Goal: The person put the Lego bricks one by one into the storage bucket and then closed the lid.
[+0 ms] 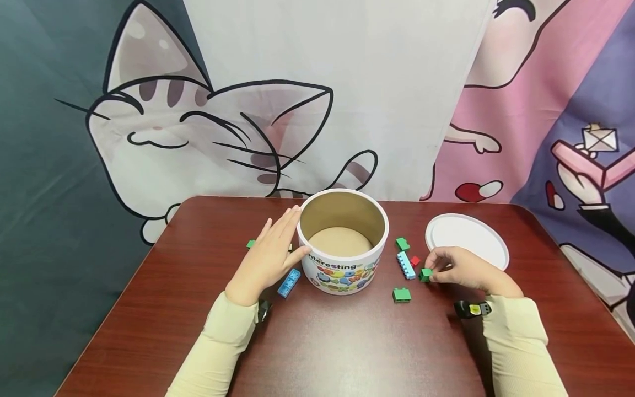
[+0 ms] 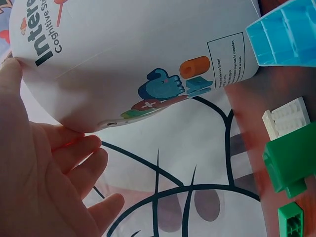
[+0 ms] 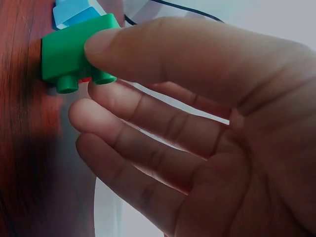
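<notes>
A white round bucket with colourful print stands upright at the middle of the table, its inside facing up with a bare bottom. My left hand rests on the bucket's left side, fingers extended along the wall and thumb near the front rim. To the right, my right hand pinches a green toy brick between thumb and fingers, close over the table; its studs point toward the lower edge in the right wrist view. Near it lie a light blue brick, a small red brick and two more green bricks, one nearer the front.
A white lid lies behind my right hand. Left of the bucket are a blue brick, a white brick and green bricks. The brown table ends at a printed cloth behind.
</notes>
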Available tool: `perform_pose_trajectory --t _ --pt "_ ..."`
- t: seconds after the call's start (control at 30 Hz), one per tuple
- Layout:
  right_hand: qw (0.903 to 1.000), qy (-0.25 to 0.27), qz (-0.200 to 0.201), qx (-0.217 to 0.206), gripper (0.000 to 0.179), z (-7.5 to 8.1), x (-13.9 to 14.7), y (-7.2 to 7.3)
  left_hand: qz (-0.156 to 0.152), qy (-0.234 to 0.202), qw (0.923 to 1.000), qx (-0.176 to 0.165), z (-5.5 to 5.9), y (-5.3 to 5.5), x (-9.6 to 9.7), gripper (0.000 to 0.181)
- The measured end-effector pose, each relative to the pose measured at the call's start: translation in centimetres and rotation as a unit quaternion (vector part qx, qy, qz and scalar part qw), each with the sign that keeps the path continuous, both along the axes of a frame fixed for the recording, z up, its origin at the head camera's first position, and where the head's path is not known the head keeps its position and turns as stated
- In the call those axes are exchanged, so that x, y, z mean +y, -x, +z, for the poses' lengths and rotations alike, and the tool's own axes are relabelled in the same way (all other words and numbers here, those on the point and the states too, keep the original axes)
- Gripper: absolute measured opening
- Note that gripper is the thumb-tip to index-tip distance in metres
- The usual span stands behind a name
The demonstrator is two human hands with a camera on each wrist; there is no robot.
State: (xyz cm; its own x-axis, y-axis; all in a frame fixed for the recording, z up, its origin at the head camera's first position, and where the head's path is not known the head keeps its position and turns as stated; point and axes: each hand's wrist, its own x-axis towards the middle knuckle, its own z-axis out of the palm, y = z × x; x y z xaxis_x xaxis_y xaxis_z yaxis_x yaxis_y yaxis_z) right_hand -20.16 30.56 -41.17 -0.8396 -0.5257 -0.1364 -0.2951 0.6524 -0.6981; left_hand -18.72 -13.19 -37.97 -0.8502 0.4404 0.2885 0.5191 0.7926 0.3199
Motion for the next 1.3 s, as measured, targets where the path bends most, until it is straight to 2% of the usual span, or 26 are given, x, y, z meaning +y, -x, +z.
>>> perform_pose_trajectory --t 0.33,0.53,0.73,0.87,1.07,1.3 --pt "0.9998 -0.005 -0.011 0.019 0.017 -0.1 0.0 0.2 -0.005 -0.004 1.0 0.001 -0.2 0.1 -0.1 0.08" --pt "0.9981 -0.012 -0.024 0.056 0.015 0.1 0.0 0.1 -0.007 -0.002 1.0 0.005 -0.2 0.2 -0.1 0.08" --pt "0.9945 0.018 -0.044 0.093 0.014 0.0 -0.4 0.0 -0.008 -0.006 1.0 0.0 -0.3 0.2 -0.1 0.08" --pt "0.9873 0.058 -0.071 0.13 0.016 -0.3 -1.0 0.0 -0.01 -0.008 0.9999 0.001 -0.3 0.2 -0.1 0.081" --pt "0.9707 0.112 -0.119 0.176 0.02 -0.2 -2.4 -0.2 -0.011 -0.009 0.9999 0.002 -0.4 0.3 -0.1 0.081" --pt "0.9547 0.151 -0.134 0.219 0.024 0.2 -4.3 -0.5 -0.012 -0.013 0.9998 0.001 -0.5 0.3 -0.2 0.082"
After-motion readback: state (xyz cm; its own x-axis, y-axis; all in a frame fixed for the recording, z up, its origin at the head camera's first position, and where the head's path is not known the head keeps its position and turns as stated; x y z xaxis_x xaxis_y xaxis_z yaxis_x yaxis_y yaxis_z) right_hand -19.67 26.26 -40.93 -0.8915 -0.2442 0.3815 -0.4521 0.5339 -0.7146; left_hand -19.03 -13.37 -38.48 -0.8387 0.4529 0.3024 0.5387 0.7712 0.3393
